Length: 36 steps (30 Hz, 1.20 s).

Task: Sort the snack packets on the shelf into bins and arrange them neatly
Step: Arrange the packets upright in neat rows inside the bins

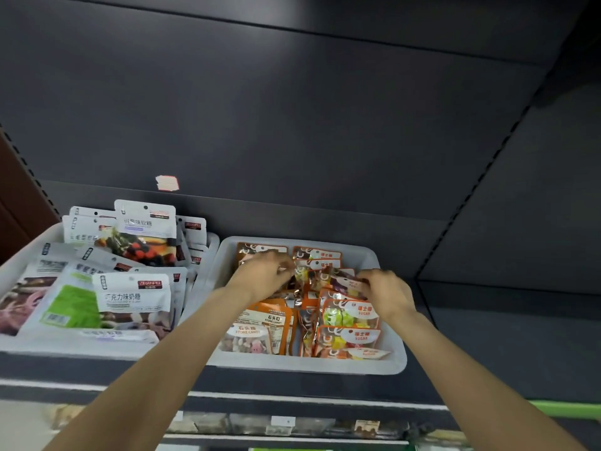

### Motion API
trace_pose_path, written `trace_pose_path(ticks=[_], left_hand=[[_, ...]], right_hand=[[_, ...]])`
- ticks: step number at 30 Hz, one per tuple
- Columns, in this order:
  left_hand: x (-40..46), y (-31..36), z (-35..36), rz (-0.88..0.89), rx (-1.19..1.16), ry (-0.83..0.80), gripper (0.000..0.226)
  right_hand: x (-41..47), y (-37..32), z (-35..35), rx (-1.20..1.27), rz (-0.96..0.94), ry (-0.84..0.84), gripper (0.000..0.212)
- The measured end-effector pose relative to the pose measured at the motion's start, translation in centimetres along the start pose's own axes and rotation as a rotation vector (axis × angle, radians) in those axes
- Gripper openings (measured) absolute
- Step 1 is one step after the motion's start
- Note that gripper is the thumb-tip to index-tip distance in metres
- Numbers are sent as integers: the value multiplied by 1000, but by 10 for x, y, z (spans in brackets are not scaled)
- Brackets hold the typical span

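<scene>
- Both hands work inside the pale grey plastic bin on the right (395, 359), which sits on the dark shelf (487, 307) and holds orange foil candy packets (349, 315) standing in rough rows.
- The left hand (265, 275) has its fingers curled down onto a brown-orange packet at the back of the left row (260, 249), and seems to pinch its top edge; the grip itself is blurred.
- The right hand (387, 292) curls around a dark purple-and-orange packet in the middle of the right row (344, 281), apparently gripping it.
- Risk: the glossy packets lean on one another, so tugging one from mid-row could topple its neighbours forward and undo the rows.
- Risk: slick foil held only by a pinch may slip, dropping a packet flat across the front stone-candy packets (260, 323).
- Risk: the bin stands near the shelf's front edge; a downward press or a pull toward the person could nudge it forward.
- Risk: the white pouches heaped in the left grey bin (9, 265) lie loose and tilted beside the left forearm, and an elbow sweep could spill them.
</scene>
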<state>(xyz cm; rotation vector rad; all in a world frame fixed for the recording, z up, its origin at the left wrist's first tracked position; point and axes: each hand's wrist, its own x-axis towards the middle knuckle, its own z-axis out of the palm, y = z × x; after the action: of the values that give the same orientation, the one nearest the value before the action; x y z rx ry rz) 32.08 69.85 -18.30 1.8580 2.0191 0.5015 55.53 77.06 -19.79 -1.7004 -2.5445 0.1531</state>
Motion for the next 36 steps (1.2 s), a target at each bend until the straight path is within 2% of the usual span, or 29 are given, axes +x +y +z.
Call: trace_pose_path(ticks=[4, 8, 13, 16, 20, 23, 27, 36], left_hand=[[21, 18, 12, -2, 18, -45, 32], [42, 29, 25, -36, -66, -75, 43], [50, 35, 38, 16, -181, -159, 61], [57, 38, 39, 33, -148, -149, 55], [63, 34, 43, -48, -99, -70, 58], [63, 20, 48, -97, -35, -25, 64], [67, 11, 58, -150, -72, 6, 68], [77, 16, 71, -345, -225, 151, 65]], right_hand=[[5, 15, 0, 63, 75, 0, 23], [16, 24, -2, 266, 117, -16, 17], [28, 31, -11, 293, 116, -135, 18], [32, 34, -9, 296, 117, -167, 21], [35, 35, -3, 343, 72, -196, 10], [39, 35, -3, 239, 72, -107, 16], [45, 38, -9, 180, 65, 34, 20], [52, 44, -14, 181, 27, 123, 18]])
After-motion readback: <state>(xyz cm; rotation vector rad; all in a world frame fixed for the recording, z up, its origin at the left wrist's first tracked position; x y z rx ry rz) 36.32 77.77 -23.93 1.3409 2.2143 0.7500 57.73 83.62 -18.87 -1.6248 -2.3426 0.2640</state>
